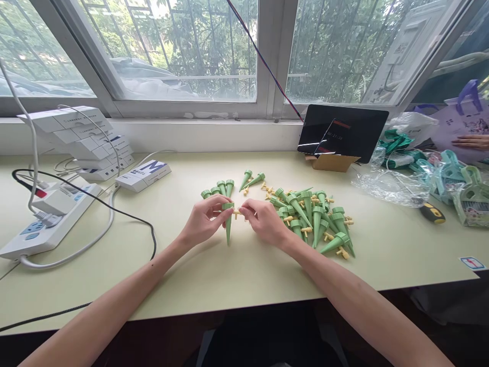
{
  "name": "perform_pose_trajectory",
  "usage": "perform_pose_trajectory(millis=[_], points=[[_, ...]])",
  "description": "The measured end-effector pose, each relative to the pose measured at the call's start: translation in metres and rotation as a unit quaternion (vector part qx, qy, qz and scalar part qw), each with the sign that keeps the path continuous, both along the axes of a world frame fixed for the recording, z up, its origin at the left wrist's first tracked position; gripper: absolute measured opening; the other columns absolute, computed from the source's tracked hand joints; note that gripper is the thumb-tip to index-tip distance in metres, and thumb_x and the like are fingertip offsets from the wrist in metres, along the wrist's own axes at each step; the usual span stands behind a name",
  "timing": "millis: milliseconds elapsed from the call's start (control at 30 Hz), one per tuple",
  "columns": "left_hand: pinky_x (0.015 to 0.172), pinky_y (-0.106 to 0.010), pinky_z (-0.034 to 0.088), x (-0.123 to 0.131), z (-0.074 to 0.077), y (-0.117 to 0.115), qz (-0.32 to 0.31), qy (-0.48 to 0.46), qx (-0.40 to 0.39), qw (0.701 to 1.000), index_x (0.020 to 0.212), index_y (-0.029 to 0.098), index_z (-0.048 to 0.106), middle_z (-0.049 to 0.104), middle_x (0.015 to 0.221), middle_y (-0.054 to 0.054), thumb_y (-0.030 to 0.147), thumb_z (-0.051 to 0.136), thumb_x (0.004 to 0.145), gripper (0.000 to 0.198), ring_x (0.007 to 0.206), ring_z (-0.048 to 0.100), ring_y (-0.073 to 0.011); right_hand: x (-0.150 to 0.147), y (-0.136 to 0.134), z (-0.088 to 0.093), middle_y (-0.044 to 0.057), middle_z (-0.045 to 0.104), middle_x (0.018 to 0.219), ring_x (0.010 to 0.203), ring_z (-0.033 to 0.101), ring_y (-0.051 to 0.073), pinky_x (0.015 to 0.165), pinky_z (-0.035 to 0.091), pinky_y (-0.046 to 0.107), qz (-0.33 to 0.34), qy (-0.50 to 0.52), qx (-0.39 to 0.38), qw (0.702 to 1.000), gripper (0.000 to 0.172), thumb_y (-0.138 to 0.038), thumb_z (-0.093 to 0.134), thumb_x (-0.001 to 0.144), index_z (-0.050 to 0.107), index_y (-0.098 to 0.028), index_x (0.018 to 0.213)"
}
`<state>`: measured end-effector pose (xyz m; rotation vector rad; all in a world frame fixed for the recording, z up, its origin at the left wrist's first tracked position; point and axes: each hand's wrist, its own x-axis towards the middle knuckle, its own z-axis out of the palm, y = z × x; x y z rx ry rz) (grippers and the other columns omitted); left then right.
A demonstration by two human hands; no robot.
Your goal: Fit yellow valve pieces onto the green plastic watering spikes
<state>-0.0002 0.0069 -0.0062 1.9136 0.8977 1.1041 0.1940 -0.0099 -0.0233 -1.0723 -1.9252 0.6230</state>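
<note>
Between the fingers of my left hand (204, 220) is a green plant watering spike (228, 229), its tip pointing down and its ribbed cap up. My right hand (263, 221) is closed in a pinch on a small yellow valve (237, 213), close beside the spike's cap. Whether valve and cap touch is hard to make out. Behind my left hand lie several green spikes (220, 186). To the right of my right hand is a heap of green spikes (317, 216) with yellow valves. Two more spikes (252, 180) lie farther back with loose yellow pieces.
At the left are a power strip (57, 224) with cables, stacked white boxes (87, 137) and a single box (143, 176). A tablet (342, 132) leans on a cardboard stand at the back. Plastic bags, small brushes (476, 196) and another person's hand (471, 142) are at right.
</note>
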Motion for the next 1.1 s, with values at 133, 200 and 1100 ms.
perform_pose_trajectory(millis=[133,200,1100], points=[[0.053,-0.03,0.058,0.0007,0.001,-0.0001,0.012,0.003,-0.007,1.0,0.088,0.017,0.064,0.062,0.09,-0.005,0.037,0.068,0.087,0.02,0.064,0.063,-0.0139,-0.0006,0.0002,-0.001,0.001,0.065,0.079,0.069,0.057,0.013,0.063,0.042,0.024,0.009,0.028,0.002,1.0,0.01,-0.026,0.056,0.095,0.059,-0.019,0.088],[0.053,-0.03,0.058,0.0005,0.0017,-0.0001,0.017,0.008,-0.012,1.0,0.09,0.018,0.064,0.062,0.085,-0.003,0.037,0.068,0.087,0.02,0.062,0.063,-0.0136,-0.0006,0.0008,-0.0018,0.002,0.066,0.081,0.072,0.059,0.014,0.065,0.044,0.024,0.011,0.033,0.003,0.999,0.003,-0.022,0.058,0.092,0.059,-0.019,0.091],[0.07,-0.037,0.065,-0.0051,-0.0055,0.0029,-0.025,0.024,-0.048,0.998,0.102,0.019,0.059,0.066,0.104,-0.005,0.036,0.076,0.079,0.033,0.074,0.071,-0.0174,0.0007,0.0005,0.0009,-0.001,0.056,0.065,0.059,0.048,0.011,0.062,0.036,0.025,0.02,-0.034,-0.025,0.999,0.033,-0.02,0.043,0.1,0.045,-0.019,0.067]])
